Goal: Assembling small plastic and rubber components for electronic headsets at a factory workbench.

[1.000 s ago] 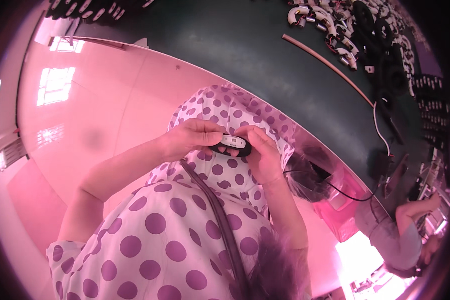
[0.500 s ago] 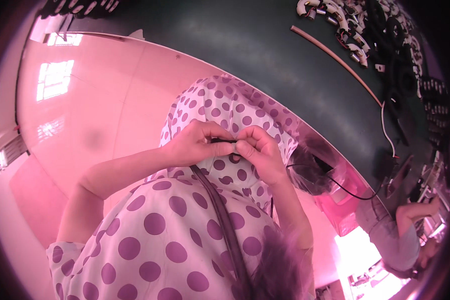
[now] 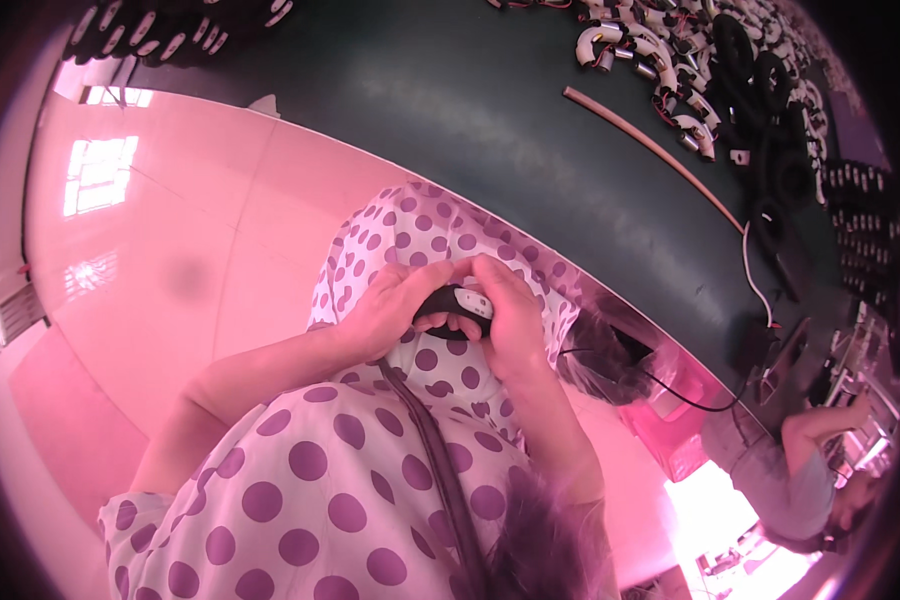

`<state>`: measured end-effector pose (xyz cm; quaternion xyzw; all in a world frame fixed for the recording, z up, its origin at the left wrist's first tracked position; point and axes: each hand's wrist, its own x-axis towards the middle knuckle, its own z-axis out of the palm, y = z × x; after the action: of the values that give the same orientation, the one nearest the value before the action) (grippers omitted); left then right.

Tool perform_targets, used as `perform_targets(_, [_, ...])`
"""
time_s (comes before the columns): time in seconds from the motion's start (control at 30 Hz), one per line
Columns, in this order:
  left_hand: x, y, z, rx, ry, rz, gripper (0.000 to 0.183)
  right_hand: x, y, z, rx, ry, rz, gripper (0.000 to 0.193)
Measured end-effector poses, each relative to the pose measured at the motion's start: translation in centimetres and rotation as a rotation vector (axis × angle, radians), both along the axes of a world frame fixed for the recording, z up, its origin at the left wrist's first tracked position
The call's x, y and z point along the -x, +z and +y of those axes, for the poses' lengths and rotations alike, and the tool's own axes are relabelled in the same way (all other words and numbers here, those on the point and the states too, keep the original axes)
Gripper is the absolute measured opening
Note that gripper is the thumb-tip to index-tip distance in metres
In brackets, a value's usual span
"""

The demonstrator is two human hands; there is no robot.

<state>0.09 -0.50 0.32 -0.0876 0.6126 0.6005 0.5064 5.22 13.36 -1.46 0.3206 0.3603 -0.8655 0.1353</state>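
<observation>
Over my lap, both hands hold a black curved, ring-like device (image 3: pixel 434 302) with a small pale panel (image 3: pixel 473 302) on its upper right side. My left hand (image 3: pixel 385 305) grips the device's left end, its thumb along the top. On the right, my right hand (image 3: pixel 515 315) wraps the other end beside the panel. Some fingertips show through the gap inside the curve. Part of the device is hidden behind my fingers.
A dark green bench (image 3: pixel 390 120) crosses ahead. On it lie white curved parts (image 3: pixel 598 42) with metal cylinders and red wires, a long brown strip (image 3: pixel 660 137) and black rings (image 3: pixel 735 45). A pink bin (image 3: pixel 670 430) stands right, near a co-worker (image 3: pixel 780 475).
The device has turned in my hands, so its black curve and pale panel now show. My fingers have gone from a close pinch to wrapping its two ends. The view has tilted slightly.
</observation>
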Motion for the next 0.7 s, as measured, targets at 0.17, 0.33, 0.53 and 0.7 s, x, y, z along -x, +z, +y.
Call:
perform_targets(0.17, [-1.0, -0.4, -0.4, 0.102, 0.019, 0.086, 0.042, -0.1, 0.2, -0.8, -0.342, 0.223, 0.064, 0.022])
perform_targets(0.33, [-1.2, 0.2, -0.6, 0.104, -0.079, 0.368, 0.041, -0.3, 0.9, -1.3, -0.51, 0.312, 0.062, 0.02])
perform_targets(0.53, [-1.4, 0.2, -1.0, 0.066, -0.267, 0.846, 0.033, -1.2, 0.8, -1.8, -0.697, 0.312, 0.224, 0.017])
perform_targets(0.7, [-1.5, -0.9, -0.9, 0.177, -0.353, 1.114, 0.032, -1.5, 0.3, -2.5, -0.877, 0.323, 0.322, 0.016])
